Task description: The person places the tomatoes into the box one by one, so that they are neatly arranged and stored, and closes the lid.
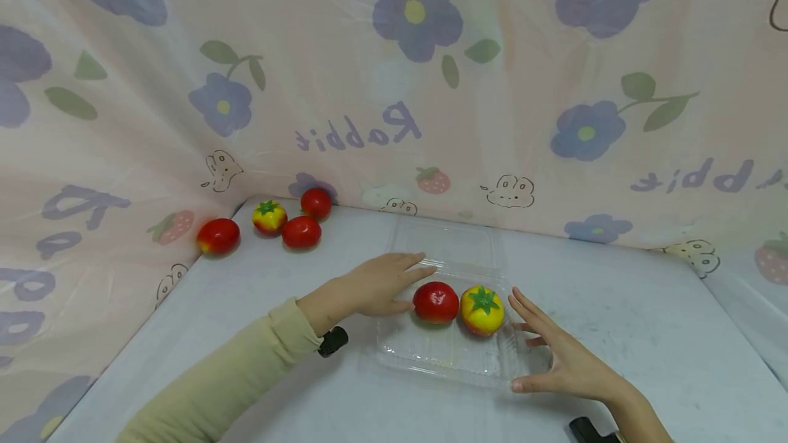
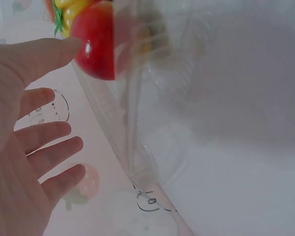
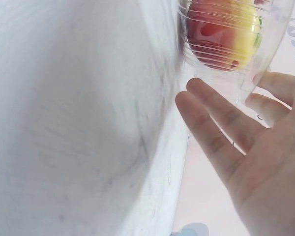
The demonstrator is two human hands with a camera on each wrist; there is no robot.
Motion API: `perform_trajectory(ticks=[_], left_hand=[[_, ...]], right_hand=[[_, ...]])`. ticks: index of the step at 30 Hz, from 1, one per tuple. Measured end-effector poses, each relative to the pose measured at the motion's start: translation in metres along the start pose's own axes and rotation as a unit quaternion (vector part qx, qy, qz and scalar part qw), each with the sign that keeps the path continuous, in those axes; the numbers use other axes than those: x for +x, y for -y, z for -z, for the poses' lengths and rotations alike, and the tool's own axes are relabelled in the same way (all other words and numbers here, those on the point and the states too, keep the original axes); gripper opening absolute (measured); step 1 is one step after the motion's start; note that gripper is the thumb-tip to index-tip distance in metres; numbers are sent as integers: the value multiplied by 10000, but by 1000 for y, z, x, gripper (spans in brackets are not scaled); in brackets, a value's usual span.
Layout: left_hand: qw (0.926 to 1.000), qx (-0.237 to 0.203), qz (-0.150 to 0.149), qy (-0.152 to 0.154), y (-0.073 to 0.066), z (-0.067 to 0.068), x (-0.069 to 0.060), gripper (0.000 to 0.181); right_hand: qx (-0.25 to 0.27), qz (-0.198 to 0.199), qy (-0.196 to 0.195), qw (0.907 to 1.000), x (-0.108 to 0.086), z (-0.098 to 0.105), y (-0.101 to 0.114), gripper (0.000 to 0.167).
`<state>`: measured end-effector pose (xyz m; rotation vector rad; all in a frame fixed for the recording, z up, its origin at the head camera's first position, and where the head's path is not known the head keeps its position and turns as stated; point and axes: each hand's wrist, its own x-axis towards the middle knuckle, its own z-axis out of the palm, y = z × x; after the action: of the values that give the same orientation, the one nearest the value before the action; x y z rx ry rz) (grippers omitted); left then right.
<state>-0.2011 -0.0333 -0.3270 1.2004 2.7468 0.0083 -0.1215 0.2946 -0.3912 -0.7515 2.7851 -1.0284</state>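
A clear plastic box (image 1: pixel 440 357) lies with its lid laid back on the white table. Inside it sit a red tomato-like fruit (image 1: pixel 436 303) and, to its right, a yellow-red one (image 1: pixel 483 310) with a green star-shaped top. The left hand (image 1: pixel 378 286) reaches over the box's left side, fingers spread, thumb beside the red fruit; whether it touches is unclear. At the box's right edge is the right hand (image 1: pixel 566 361), fingers extended and thumb apart, gripping nothing. The right wrist view shows that hand (image 3: pixel 255 132) close to the box wall.
At the back left of the table (image 1: pixel 615 306) are three red fruits, one of them (image 1: pixel 218 236) farthest left, and a yellow-red one (image 1: pixel 269 217). A patterned curtain (image 1: pixel 480 122) rises behind the table and along its left side.
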Motion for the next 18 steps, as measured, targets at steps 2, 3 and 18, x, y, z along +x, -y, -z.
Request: perform_trajectory(ticks=[2, 3, 18], left_hand=[[10000, -39, 5, -48, 3, 0, -3, 68], [9999, -92, 0, -78, 3, 1, -4, 68], [9961, -168, -168, -854, 24, -11, -17, 64]], right_hand=[[-4, -9, -10, 10000, 0, 0, 0, 117], [-15, 3, -6, 10000, 0, 0, 0, 117], [-18, -85, 80, 9999, 0, 1, 1, 116]])
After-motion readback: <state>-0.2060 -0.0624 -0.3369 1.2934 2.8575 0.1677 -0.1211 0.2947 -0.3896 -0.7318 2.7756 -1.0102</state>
